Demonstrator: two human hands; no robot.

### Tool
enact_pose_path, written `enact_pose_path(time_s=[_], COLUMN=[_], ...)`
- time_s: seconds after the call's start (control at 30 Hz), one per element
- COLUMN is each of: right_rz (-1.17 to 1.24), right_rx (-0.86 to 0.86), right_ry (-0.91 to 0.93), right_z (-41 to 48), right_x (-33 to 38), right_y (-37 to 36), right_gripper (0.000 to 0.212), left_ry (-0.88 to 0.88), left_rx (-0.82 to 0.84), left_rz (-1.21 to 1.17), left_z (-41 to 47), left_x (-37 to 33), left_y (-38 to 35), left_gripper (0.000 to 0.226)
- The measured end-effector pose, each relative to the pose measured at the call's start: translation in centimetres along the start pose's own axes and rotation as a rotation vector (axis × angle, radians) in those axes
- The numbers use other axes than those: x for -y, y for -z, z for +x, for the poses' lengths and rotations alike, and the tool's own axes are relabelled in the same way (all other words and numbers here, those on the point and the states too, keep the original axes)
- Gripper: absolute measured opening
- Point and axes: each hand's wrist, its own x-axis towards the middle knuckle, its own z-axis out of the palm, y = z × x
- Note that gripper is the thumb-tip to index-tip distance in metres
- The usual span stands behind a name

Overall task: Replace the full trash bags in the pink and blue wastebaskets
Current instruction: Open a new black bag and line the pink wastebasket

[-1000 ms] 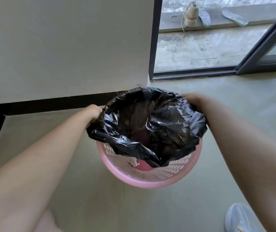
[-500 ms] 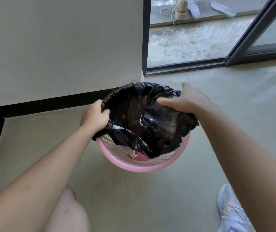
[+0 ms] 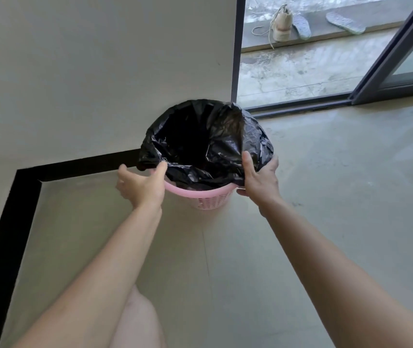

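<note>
The pink wastebasket (image 3: 209, 200) stands on the floor by the wall corner. A black trash bag (image 3: 208, 146) lines it, with its mouth wide open and folded over most of the rim; a strip of pink rim shows at the front. My left hand (image 3: 141, 188) is at the basket's near-left side with fingers spread, and its thumb touches the bag's edge. My right hand (image 3: 259, 179) grips the bag's folded edge at the near-right rim, thumb on the inside and fingers outside. No blue wastebasket is in view.
A pale wall with a black skirting strip (image 3: 24, 197) runs behind and to the left. An open sliding glass door (image 3: 388, 59) is at the back right, with a shoe (image 3: 281, 23) and insoles on the ledge outside. My bare knee (image 3: 137, 320) is at the bottom.
Both hands have come from the far sides of the rim to the near sides. The bag's mouth is now spread wider over the rim. The view has pulled back from the basket.
</note>
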Motion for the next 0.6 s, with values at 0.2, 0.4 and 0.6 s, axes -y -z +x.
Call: enact_pose_path(time_s=[0.2, 0.4, 0.6], right_rz=[0.338, 0.342, 0.845], right_rx=[-0.083, -0.068, 0.036], right_ry=[-0.266, 0.051, -0.236], right_z=[-2.4, -3.4, -2.5], right_x=[-1.3, -2.4, -1.5], right_y=[-1.8, -1.2, 0.1], right_gripper=[0.082, 0.028, 0.022], left_ry=[-0.06, -0.086, 0.143], left_rx=[-0.083, 0.01, -0.051], left_rz=[0.005, 0.396, -0.367], left_z=[-2.2, -0.6, -2.0], left_x=[-0.3, -1.4, -2.1], left_y=[-1.1, -1.5, -0.4], left_gripper=[0.05, 0.03, 0.017])
